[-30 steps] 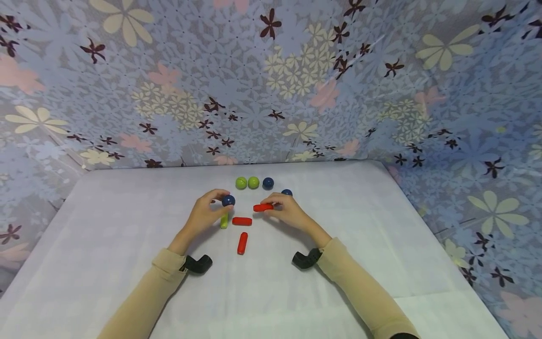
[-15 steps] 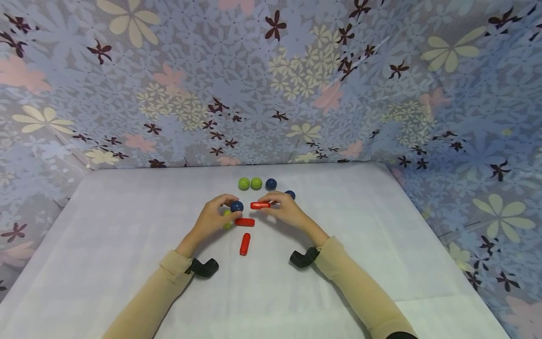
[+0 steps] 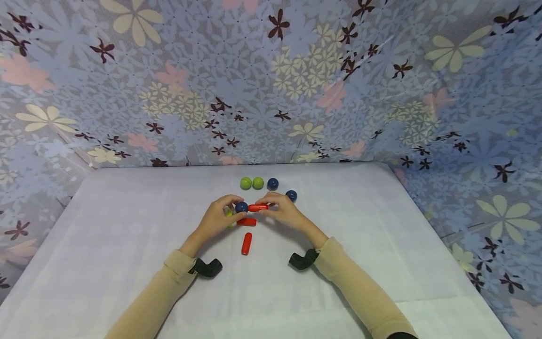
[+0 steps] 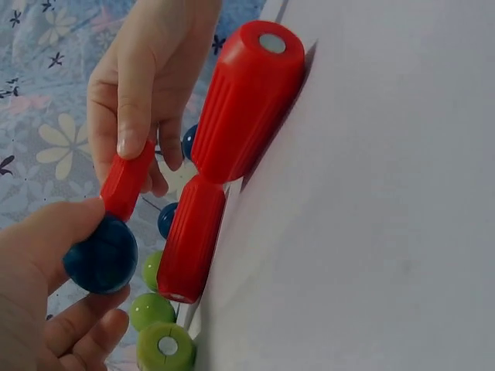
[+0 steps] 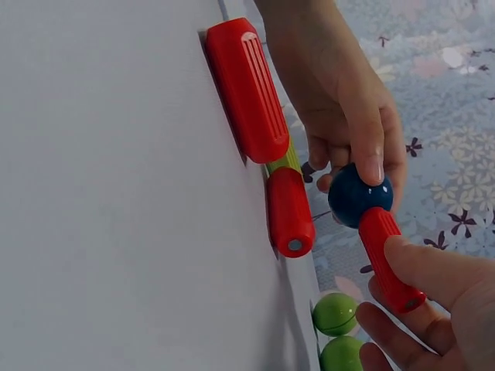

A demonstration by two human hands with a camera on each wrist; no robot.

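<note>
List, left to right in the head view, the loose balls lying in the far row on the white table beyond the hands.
Left green ball → second green ball → dark blue ball → another dark blue ball, set slightly nearer and just beyond the right hand.

Wide bare table (image 3: 127,245) left and right of both arms, open strip near the front edge, two red rods (image 3: 246,233) between the wrists, row of green and blue balls (image 3: 258,183) just behind the hands, flowered cloth walls (image 3: 271,94) closing back and sides.
</note>
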